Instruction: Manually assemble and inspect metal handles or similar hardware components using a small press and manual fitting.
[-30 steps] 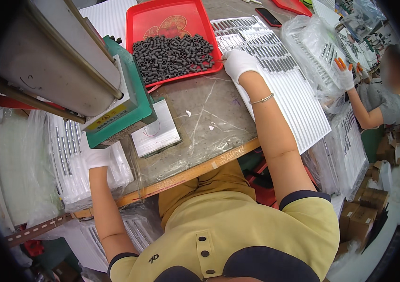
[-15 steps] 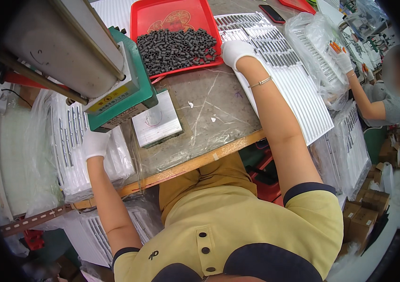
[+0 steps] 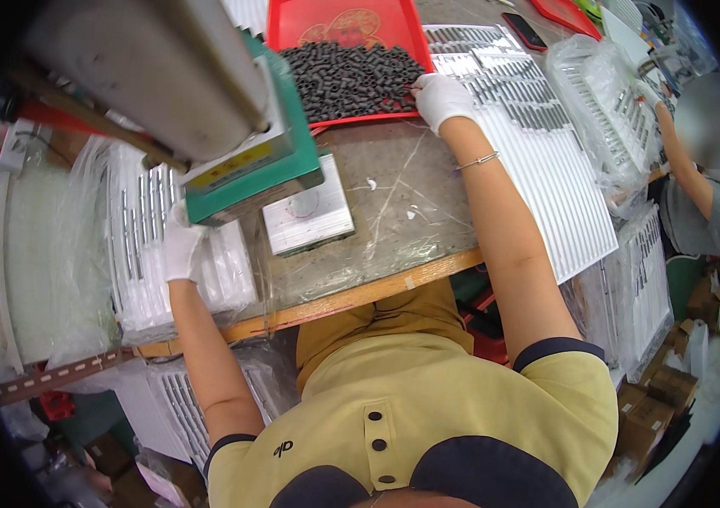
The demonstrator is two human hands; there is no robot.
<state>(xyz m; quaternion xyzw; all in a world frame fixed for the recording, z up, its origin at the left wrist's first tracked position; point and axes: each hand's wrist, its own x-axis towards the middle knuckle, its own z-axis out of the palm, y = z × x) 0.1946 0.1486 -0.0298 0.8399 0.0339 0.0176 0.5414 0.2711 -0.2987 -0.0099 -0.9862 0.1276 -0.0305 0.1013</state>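
My right hand [image 3: 443, 102], in a white glove, is at the right edge of a red tray [image 3: 428, 59] holding a heap of short black tubes [image 3: 343, 80]. Its fingers are drawn together at the tubes by the rim; what is between them is too small to make out. My left hand [image 3: 184, 244], also gloved, is over a plastic-covered white ribbed tray with silvery rods [image 3: 130, 237], close beside the green head of a press [image 3: 254, 190]. Its fingers are partly hidden by the press, so their grip does not show.
Below the press head sits a metal block [image 3: 313, 212] on the grey table [image 3: 394, 199]. A white ribbed tray [image 3: 551, 186] with rows of rods lies to the right. Beyond are a phone [image 3: 524, 31], a bagged tray [image 3: 601, 106] and another person [image 3: 699, 203] at work.
My right hand has gone from lying over the rods and tray edge to bending its fingers in at the black tubes. My left hand stays beside the press. The whole view has shifted slightly.
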